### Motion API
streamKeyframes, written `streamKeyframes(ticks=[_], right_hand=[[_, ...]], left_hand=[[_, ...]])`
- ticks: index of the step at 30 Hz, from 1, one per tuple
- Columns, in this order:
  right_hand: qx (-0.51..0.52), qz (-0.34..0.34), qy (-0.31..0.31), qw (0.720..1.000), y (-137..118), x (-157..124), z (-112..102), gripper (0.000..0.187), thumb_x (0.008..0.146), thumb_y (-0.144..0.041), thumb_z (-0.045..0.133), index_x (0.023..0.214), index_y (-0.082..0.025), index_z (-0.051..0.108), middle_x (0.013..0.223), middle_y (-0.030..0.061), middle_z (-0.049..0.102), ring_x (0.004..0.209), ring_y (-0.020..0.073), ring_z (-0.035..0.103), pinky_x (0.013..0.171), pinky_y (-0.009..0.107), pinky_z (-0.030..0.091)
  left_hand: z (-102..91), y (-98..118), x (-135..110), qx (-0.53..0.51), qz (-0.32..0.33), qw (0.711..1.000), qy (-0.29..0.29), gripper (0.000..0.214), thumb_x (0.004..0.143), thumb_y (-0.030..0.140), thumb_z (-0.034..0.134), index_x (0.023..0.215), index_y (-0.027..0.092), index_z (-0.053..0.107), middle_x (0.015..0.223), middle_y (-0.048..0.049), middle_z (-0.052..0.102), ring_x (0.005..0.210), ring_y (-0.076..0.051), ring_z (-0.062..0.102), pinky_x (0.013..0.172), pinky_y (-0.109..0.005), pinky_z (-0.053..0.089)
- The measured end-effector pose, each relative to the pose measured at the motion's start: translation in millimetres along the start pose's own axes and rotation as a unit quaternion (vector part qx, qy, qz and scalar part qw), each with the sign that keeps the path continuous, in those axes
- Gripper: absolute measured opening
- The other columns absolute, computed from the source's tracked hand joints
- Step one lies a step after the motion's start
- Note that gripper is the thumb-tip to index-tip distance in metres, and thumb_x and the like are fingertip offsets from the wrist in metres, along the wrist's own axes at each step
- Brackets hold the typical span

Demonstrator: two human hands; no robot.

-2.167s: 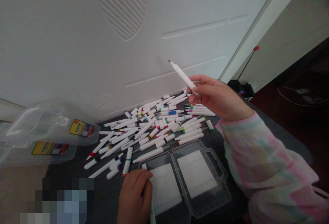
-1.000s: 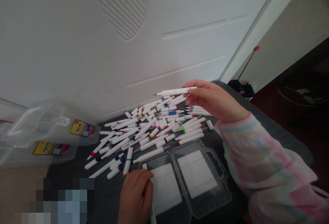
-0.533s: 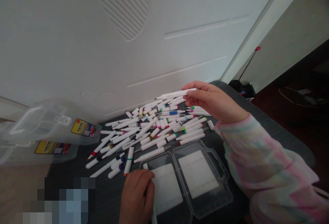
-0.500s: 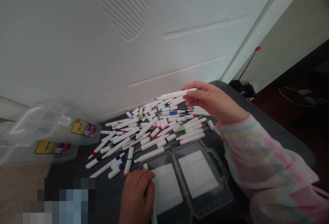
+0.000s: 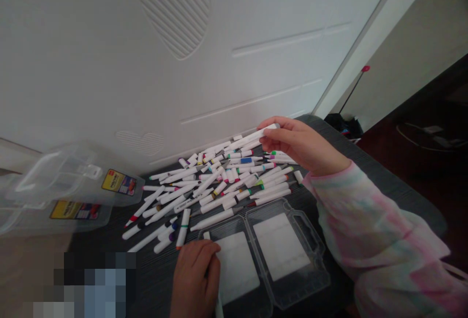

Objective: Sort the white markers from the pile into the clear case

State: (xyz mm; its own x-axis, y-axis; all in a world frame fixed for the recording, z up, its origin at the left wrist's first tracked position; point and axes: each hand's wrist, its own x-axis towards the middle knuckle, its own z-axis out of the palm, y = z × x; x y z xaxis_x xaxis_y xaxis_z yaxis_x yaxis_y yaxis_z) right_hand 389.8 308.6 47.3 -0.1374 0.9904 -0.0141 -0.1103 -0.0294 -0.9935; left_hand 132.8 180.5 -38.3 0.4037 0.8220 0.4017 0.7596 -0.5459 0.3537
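My right hand [image 5: 292, 140] is closed in a pinch on a white marker [image 5: 248, 139], just above the back of a heap of markers. The held marker slants down to the left, its tip end close to the others. My left hand [image 5: 195, 276] is curled beside an open clear plastic case [image 5: 268, 286]. Out of its fist pokes the pale end of a white marker [image 5: 207, 235]; most of that marker is hidden by the fingers. White markers [image 5: 214, 218] and loose caps with several colours lie scattered beyond both hands.
Clear boxes with yellow labels [image 5: 117, 181] stand at the left. A white panel with heart reliefs [image 5: 183, 16] rises behind the dark tabletop [image 5: 395, 181]. Further right, a dark object with a red-topped stick [image 5: 354, 89] sits near the wall.
The marker in my right hand has tilted, its left end dropping towards the heap. My left hand stays in place on its marker.
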Motion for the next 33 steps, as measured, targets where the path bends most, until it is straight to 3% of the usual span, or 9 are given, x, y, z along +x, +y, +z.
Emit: streamKeyframes(ticks=[33], right_hand=[[-0.008, -0.014, 0.002, 1.0, 0.6, -0.4, 1.7, 0.012, 0.072, -0.026, 0.057, 0.081, -0.017, 0.057, 0.067, -0.0028, 0.053, 0.062, 0.0077, 0.053, 0.063, 0.022, 0.042]], left_hand=[[-0.8, -0.3, -0.5, -0.003, -0.003, 1.0, -0.007, 0.015, 0.076, 0.01, 0.043, 0.078, 0.019, 0.054, 0.072, -0.0022, 0.06, 0.069, -0.015, 0.056, 0.065, -0.029, 0.041]])
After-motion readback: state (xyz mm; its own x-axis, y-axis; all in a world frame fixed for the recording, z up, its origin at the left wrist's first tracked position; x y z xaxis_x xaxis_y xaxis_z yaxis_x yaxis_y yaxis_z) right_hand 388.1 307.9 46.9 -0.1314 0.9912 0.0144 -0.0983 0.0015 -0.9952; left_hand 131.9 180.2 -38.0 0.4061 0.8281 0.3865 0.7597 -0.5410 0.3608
